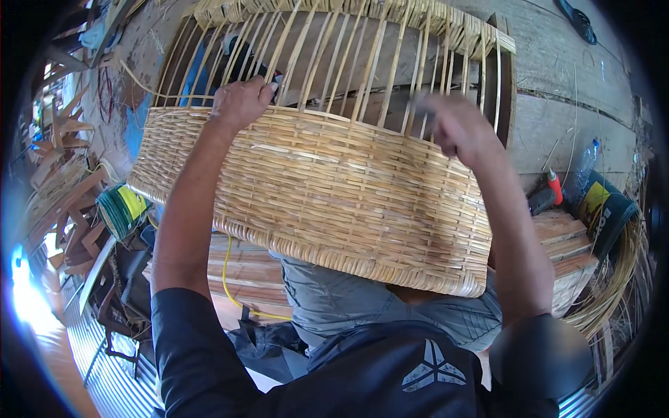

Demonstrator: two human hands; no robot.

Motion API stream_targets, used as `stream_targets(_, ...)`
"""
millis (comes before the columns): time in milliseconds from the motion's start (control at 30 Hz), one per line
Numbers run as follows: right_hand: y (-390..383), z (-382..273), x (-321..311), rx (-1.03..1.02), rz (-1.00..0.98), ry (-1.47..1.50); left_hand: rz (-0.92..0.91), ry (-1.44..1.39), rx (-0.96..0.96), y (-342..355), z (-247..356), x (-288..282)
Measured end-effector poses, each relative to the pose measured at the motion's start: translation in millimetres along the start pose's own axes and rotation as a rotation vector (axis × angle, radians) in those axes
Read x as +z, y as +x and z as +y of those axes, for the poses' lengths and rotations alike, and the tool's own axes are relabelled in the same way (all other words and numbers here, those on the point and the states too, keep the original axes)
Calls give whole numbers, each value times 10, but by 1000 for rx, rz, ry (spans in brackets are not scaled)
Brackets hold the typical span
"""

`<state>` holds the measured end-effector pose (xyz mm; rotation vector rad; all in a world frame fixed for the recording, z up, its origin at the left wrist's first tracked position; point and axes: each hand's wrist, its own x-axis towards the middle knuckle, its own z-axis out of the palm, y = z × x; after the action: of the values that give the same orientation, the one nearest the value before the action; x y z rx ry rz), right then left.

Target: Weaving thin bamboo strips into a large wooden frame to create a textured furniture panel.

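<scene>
A large wicker panel [348, 188] of tan rattan lies across my lap, its near part tightly woven. Beyond the weave, bare upright stakes [362, 66] run to a wrapped far rim [446, 21]. My left hand [244, 101] is closed at the upper edge of the weave, towards the left. A loose rattan strand [157, 93] curves in from the left to it; the fingertips are partly hidden. Over the stakes on the right is my right hand [460, 129], smeared by motion. Its forefinger points left and the other fingers look curled, but what they hold cannot be made out.
A red-and-black tool [554, 188] and a clear plastic bottle [585, 164] lie at the right, near a green-and-yellow container [606, 209] and coiled rattan [620, 279]. Another green-and-yellow bundle [122, 209] stands at the left. A dark sandal [577, 21] lies on the far-right floorboards.
</scene>
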<state>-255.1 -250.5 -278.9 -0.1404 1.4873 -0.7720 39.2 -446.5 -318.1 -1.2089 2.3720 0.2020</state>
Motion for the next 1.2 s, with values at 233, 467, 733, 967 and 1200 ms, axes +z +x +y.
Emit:
stream_targets(233,178,-17,186,-423,164,-98,11,-83,42,22,16,-7)
stream_targets(467,-137,-57,-63,-51,-5,101,9,11,-33,-71,177,-78)
stream_targets(733,-454,428,-1273,81,271,34,272,-7,390,-618,1641,-84)
stream_targets(967,-492,1179,-1602,-700,288,-993,115,-198,373,-969,2120,-91)
stream_targets(1200,-1430,1306,-1487,-176,339,84,486,-867,-84,-1315,669,286)
